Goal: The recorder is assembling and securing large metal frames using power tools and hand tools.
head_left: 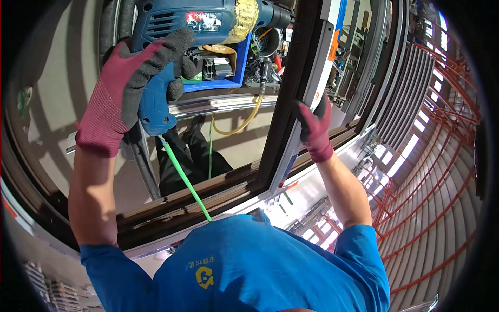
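My left hand (125,93), in a maroon glove with black-coated fingers, is wrapped round the handle of a blue power drill (171,28). The drill lies level, its black chuck pointing right and almost meeting a dark brown window frame bar (283,112). Yellowish tape covers the front of its body, and a green cord (183,174) runs from the handle base down to my shirt. On the right, my right hand (316,130), gloved alike, closes round a light-coloured metal strip (323,62) lying along that bar. Some of its fingertips are hidden behind the strip.
Through the frame opening a blue bin (239,65) with metal parts shows, beside a curved yellow air hose (239,130). The brown lower frame rail (171,208) crosses in front of me. Long grey profiles (408,88) are stacked at the right, near red metal framework (426,229).
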Motion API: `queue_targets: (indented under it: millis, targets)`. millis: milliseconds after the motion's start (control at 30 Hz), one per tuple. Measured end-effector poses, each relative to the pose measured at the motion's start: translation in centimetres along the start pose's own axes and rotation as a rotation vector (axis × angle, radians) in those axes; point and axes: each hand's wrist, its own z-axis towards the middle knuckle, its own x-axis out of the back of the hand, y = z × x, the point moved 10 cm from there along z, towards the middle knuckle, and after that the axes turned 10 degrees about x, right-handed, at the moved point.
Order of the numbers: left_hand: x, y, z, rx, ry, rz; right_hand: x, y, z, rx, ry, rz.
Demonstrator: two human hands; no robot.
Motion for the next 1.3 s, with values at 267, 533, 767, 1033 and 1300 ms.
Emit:
queue_targets:
  millis: [267,533,767,1033,1300]
  targets:
    - [1.5,1.7,-0.1,-0.469,0.129,0.636,-0.2,-0.2,0.6,-0.109,0.101,0.326]
    - [1.2,-0.1,0.9,-0.123,0.050,0.221,-1.2,-0.2,1.3,-0.269,0.029,0.515]
    - [0.3,-0.1,0.8,-0.086,-0.012,0.104,0.1,0.1,0.5,-0.078,0.085,0.336]
    - [0.2,1.5,-0.7,-0.107,0.074,-0.019,-1.0,0.2,1.1,-0.230,0.110,0.599]
    - [-2.0,0.8,-6.9,-0.035,0.116,0.037,0.7,-1.0,2.4,-0.257,0.186,0.437]
